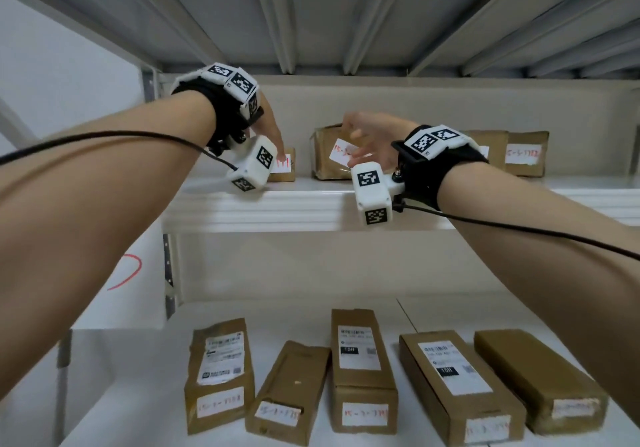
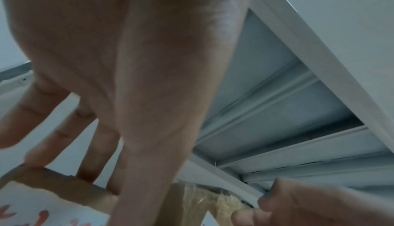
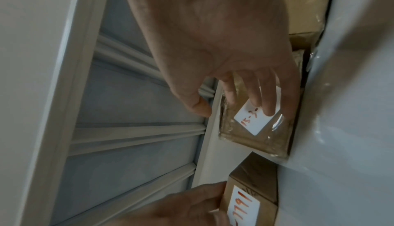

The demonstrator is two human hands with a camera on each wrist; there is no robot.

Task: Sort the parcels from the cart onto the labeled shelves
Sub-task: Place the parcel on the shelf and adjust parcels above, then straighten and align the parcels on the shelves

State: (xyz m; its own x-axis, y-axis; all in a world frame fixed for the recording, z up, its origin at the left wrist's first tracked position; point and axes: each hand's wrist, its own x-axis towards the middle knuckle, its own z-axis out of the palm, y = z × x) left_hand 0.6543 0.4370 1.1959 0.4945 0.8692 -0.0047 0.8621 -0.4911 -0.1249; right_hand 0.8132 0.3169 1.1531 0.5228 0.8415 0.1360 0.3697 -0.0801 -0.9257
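Lower white metal shelf point(image 1: 433, 311), bottom of the head view: five long brown cardboard parcels point(image 1: 362, 370) lie side by side, each with a white handwritten label on its near end; three also carry printed shipping labels on top.

Upper white metal shelf point(image 1: 294, 204), centre of the head view: four brown parcels are visible, two of them partly hidden behind the right wrist.

The left hand point(image 1: 268, 124) touches the small brown cardboard box with a red-lettered white label point(image 1: 284, 166), left of centre, with its fingers extended. The left wrist view alone shows several straight fingertips point(image 2: 87, 167) on the box's top edge.

The right hand point(image 1: 372, 138) rests with its fingers spread and straight on the tape-wrapped brown parcel point(image 1: 327, 156) beside that box. The right wrist view alone shows fingertips point(image 3: 268, 108) on its white label, the thumb off the parcel's edge, and the two parcels standing slightly apart.
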